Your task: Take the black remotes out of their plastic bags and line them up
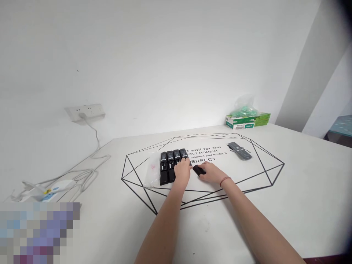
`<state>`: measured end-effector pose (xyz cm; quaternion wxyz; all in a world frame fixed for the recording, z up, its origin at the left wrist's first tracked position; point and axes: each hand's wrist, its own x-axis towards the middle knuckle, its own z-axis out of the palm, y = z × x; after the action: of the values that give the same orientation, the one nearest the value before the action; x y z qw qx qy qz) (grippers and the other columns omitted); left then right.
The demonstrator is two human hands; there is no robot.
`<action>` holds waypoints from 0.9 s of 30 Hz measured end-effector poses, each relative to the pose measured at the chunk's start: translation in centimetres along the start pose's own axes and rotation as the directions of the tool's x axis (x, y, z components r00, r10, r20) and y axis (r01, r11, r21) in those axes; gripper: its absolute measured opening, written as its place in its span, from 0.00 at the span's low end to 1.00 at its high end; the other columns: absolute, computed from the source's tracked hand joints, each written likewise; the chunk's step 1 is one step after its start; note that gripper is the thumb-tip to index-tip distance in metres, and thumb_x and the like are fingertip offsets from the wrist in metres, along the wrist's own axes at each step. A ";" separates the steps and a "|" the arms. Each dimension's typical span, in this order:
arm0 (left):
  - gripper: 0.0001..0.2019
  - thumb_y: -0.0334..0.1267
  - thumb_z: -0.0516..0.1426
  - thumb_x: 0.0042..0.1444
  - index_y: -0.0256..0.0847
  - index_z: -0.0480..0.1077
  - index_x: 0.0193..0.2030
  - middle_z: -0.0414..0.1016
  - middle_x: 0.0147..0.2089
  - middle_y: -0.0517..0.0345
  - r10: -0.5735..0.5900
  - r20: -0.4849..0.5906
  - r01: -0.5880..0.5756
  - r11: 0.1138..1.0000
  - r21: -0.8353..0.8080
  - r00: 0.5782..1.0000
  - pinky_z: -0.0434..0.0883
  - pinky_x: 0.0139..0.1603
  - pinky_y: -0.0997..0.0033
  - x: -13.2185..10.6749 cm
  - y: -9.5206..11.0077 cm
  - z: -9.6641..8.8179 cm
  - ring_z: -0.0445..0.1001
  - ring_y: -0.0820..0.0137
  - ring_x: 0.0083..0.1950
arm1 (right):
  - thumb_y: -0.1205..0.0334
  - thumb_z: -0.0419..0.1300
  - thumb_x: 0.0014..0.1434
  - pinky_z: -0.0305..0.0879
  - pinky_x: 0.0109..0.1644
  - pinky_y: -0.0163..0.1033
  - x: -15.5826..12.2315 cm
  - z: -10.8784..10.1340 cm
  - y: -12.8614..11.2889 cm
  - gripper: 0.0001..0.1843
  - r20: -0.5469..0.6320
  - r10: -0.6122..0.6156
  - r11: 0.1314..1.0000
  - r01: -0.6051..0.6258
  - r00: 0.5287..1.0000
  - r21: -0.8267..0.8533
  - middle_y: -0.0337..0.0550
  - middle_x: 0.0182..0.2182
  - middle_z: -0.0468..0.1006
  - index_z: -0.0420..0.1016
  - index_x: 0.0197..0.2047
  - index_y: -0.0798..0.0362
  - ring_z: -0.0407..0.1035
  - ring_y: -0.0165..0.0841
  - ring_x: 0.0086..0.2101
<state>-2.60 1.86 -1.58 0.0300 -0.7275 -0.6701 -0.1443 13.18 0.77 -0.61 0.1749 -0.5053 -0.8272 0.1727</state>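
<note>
Several black remote controls (164,157) lie side by side on the table, backs up, with battery compartments showing on those at the left. My left hand (182,170) rests over the right end of this row, its fingers curled on the rightmost remote control (183,152). That hand hides the lower parts of the remotes under it. Just to the right, my right hand (210,172) grips a smooth black piece, which looks like a battery cover (198,170), close to the tabletop. A clear plastic bag (152,170) lies against the row's left side.
Another remote control (240,151) lies buttons up at the right, over a thin black cord. Green-and-white boxes (239,123) with a plastic bag (244,108) on top stand by the wall. Cables (90,170) run down at the left from a wall socket (88,111).
</note>
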 end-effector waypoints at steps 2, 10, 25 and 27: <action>0.11 0.43 0.52 0.59 0.45 0.66 0.46 0.69 0.47 0.54 0.007 -0.032 -0.008 0.999 -0.039 0.999 0.65 0.40 0.71 -0.1 -0.4 -0.5 0.71 0.67 0.44 | 0.62 0.59 0.48 0.58 0.40 0.34 -0.1 -0.2 -0.3 0.14 0.013 -0.011 1.000 0.011 1.000 0.007 0.48 0.38 0.74 0.76 0.39 0.54 0.67 0.37 0.39; 0.16 0.34 0.41 0.62 0.43 0.66 0.49 0.71 0.48 0.53 -0.069 -0.156 0.036 0.977 -0.208 0.985 0.65 0.46 0.71 -1.5 -3.4 -3.3 0.71 0.68 0.45 | 0.58 0.59 0.50 0.57 0.37 0.33 -0.4 1.0 -2.4 0.09 0.048 -0.100 0.995 0.101 0.994 -0.004 0.45 0.33 0.73 0.75 0.34 0.53 0.66 0.35 0.35; 0.15 0.33 0.44 0.59 0.44 0.68 0.47 0.74 0.46 0.53 -0.068 -0.112 0.024 0.932 -0.361 0.991 0.65 0.49 0.67 -1.8 -3.7 -2.9 0.71 0.65 0.47 | 0.53 0.53 0.56 0.53 0.53 0.42 0.6 -0.8 2.8 0.25 -0.310 0.249 0.965 -0.261 0.917 0.005 0.56 0.49 0.68 0.68 0.54 0.58 0.59 0.43 0.51; 0.15 0.34 0.44 0.59 0.44 0.68 0.47 0.74 0.46 0.53 -0.061 -0.100 0.019 0.928 -0.371 0.993 0.65 0.49 0.66 -1.8 -3.8 -2.8 0.71 0.65 0.47 | 0.58 0.51 0.57 0.51 0.55 0.48 0.3 -1.9 5.9 0.26 -0.524 0.470 0.850 -0.525 0.710 0.052 0.61 0.55 0.61 0.63 0.57 0.60 0.53 0.48 0.55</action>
<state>-6.89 -0.12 0.11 -0.0737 -0.6973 -0.6430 -0.3082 18.52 3.75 -1.63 0.3120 -0.7448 -0.5891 0.0287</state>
